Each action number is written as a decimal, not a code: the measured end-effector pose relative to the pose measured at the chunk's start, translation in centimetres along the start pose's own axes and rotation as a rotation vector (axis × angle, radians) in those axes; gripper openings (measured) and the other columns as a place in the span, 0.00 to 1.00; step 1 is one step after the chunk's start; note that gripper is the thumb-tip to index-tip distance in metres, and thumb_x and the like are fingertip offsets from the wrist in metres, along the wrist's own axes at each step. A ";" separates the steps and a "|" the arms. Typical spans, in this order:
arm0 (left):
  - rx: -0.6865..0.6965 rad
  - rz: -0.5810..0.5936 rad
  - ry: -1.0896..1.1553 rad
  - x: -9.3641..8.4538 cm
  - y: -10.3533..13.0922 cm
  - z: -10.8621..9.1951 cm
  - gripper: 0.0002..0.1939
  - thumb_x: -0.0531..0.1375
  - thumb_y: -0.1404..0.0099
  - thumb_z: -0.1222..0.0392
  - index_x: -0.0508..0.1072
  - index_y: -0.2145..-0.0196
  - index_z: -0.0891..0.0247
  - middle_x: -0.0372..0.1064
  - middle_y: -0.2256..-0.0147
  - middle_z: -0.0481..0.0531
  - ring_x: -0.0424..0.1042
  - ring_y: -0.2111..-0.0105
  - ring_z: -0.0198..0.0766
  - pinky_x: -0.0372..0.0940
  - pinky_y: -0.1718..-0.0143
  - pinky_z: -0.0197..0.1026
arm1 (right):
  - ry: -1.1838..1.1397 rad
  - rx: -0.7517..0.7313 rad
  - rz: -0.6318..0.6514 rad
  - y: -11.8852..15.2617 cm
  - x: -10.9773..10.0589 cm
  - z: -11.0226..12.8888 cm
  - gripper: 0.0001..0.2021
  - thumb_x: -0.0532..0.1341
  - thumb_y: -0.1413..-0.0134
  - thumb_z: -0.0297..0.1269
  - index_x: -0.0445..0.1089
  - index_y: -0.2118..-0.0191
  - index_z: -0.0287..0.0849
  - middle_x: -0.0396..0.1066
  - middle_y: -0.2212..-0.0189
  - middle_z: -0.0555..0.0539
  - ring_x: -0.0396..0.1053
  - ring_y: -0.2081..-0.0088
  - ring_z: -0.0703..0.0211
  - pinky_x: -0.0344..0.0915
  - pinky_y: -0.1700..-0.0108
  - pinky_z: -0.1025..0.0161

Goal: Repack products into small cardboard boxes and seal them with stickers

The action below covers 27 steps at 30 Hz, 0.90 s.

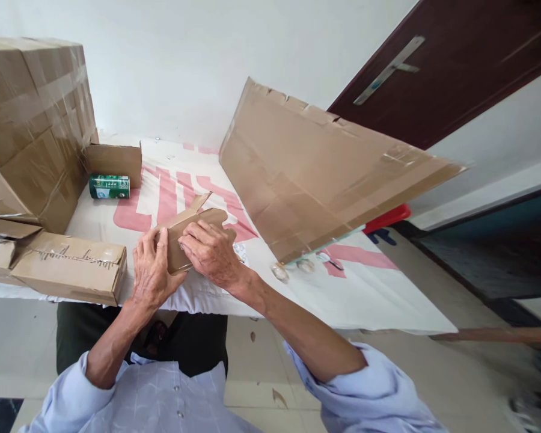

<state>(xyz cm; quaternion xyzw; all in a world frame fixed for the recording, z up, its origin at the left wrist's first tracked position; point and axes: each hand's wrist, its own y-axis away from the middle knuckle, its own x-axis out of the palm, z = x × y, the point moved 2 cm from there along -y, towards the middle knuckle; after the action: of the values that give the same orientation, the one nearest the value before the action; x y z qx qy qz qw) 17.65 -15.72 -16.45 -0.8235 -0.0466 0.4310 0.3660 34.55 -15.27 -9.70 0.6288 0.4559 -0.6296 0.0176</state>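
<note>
A small cardboard box (pixel 175 240) with its end flaps standing out lies between my hands near the table's front edge. My left hand (pixel 151 264) grips its left side, thumb at the near edge and fingers over the top. On its upper face presses my right hand (pixel 211 249), fingers curled; whether something small is pinched in them is hidden. Left of my hands lies a closed cardboard carton (pixel 72 264) with a torn strip along its top. A green can (pixel 109 187) rests on its side beyond, against an upright cardboard piece (pixel 117 161).
Large taped boxes (pixel 36 120) are stacked at the left. A big cardboard sheet (pixel 324 168) leans at the right. Tape rolls (pixel 279 272) and scissors (pixel 329 260) lie below it on the cloth-covered table (pixel 365 300). A dark door (pixel 469 66) stands beyond.
</note>
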 end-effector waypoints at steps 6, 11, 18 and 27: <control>-0.003 0.005 0.016 0.1 0.1 0.0 0.56 0.73 0.45 0.59 0.52 0.24 0.63 0.61 0.32 0.74 0.65 0.35 0.70 0.63 0.36 0.69 | -0.054 0.043 0.021 0.1 0.1 -0.1 0.15 0.57 0.25 0.27 0.77 0.64 0.40 0.75 0.63 0.43 0.65 0.58 0.52 0.60 0.55 0.54; -0.011 0.003 0.009 0.1 0.1 -0.1 0.56 0.73 0.46 0.59 0.54 0.25 0.65 0.61 0.33 0.74 0.65 0.36 0.70 0.64 0.37 0.68 | -0.099 0.054 0.007 0.3 -0.1 -0.3 0.16 0.55 0.24 0.28 0.79 0.62 0.41 0.75 0.63 0.43 0.67 0.58 0.53 0.60 0.56 0.56; -0.043 0.025 0.001 -0.1 0.2 -0.5 0.55 0.73 0.46 0.61 0.55 0.26 0.64 0.61 0.33 0.74 0.65 0.35 0.70 0.64 0.37 0.68 | -0.020 0.071 -0.052 1.0 0.0 0.0 0.17 0.55 0.24 0.26 0.79 0.63 0.41 0.75 0.63 0.43 0.67 0.60 0.55 0.59 0.56 0.57; -0.013 0.002 -0.010 0.2 0.3 -0.6 0.54 0.72 0.45 0.61 0.54 0.25 0.65 0.61 0.33 0.74 0.65 0.35 0.70 0.65 0.38 0.67 | -0.037 0.100 -0.040 1.3 0.3 0.1 0.15 0.56 0.24 0.27 0.77 0.63 0.42 0.76 0.62 0.43 0.66 0.59 0.53 0.59 0.56 0.56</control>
<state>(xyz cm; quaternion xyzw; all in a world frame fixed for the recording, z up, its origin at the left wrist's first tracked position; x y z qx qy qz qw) 18.11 -16.21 -16.61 -0.8237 -0.0505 0.4351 0.3601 35.14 -15.91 -10.70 0.6078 0.4358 -0.6635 -0.0181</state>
